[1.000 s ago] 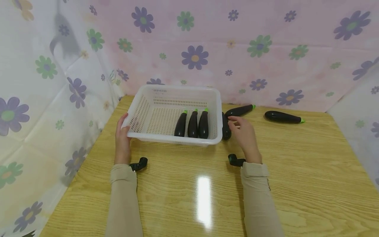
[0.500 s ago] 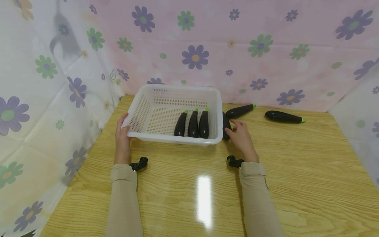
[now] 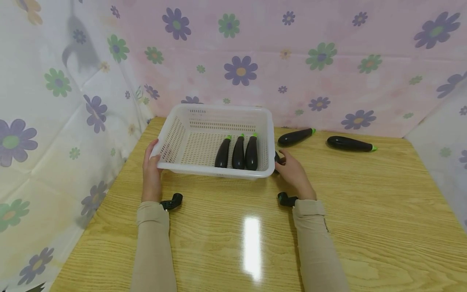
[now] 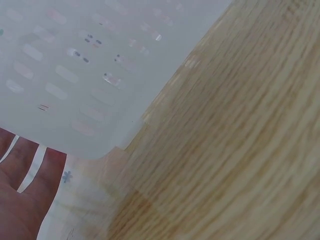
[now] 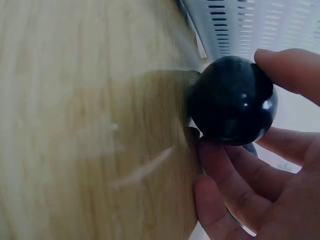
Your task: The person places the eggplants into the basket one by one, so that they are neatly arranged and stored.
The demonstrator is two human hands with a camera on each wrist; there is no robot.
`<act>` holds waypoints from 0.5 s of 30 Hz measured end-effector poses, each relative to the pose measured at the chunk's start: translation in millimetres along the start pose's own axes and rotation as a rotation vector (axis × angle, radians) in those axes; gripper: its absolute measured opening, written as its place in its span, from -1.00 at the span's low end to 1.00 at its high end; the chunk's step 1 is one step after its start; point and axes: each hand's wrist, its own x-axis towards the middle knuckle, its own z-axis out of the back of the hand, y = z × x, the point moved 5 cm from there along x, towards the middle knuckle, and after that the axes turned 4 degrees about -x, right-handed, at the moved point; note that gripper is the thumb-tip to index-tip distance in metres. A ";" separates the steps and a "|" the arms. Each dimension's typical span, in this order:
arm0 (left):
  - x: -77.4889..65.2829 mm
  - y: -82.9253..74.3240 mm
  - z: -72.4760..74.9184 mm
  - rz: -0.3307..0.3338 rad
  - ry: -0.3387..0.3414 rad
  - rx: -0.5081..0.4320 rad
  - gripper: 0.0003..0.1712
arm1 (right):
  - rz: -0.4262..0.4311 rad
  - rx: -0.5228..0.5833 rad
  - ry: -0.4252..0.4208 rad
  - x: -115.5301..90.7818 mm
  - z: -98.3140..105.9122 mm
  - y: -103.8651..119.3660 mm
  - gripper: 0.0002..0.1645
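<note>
A white plastic basket (image 3: 215,171) with slotted walls stands on the wooden table, three dark eggplants (image 3: 238,154) side by side in its right half. My left hand (image 3: 151,174) holds the basket's left end, thumb over the rim. In the left wrist view, the slotted wall (image 4: 65,75) is beside the fingers. My right hand (image 3: 294,172) grips another eggplant (image 5: 232,100) just outside the basket's right wall. The right wrist view shows its round end between thumb and fingers, low by the table; the head view has most of it hidden behind hand and basket.
Behind the right hand lies an eggplant (image 3: 295,137) with a green tip, and farther right another eggplant (image 3: 350,144). A flowered cloth (image 3: 277,52) hangs along the table's back edge and left side. Bare wood (image 3: 383,211) of the table shows at the right.
My right hand has moved left and slightly nearer, closing round the eggplant beside the basket. Less of that eggplant shows now. The left hand and the basket have stayed in place.
</note>
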 end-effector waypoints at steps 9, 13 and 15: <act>7.9 14.6 7.6 -0.021 -0.005 -0.023 -0.53 | -0.054 0.149 -0.086 -2.1 10.0 -8.4 -0.21; 5.7 9.0 4.6 -0.017 -0.001 -0.029 -0.53 | -0.075 0.227 -0.112 -4.1 14.3 -11.4 -0.23; -0.1 -3.6 -2.1 0.001 0.005 -0.039 -0.52 | -0.083 0.254 -0.130 -4.5 15.8 -12.3 -0.24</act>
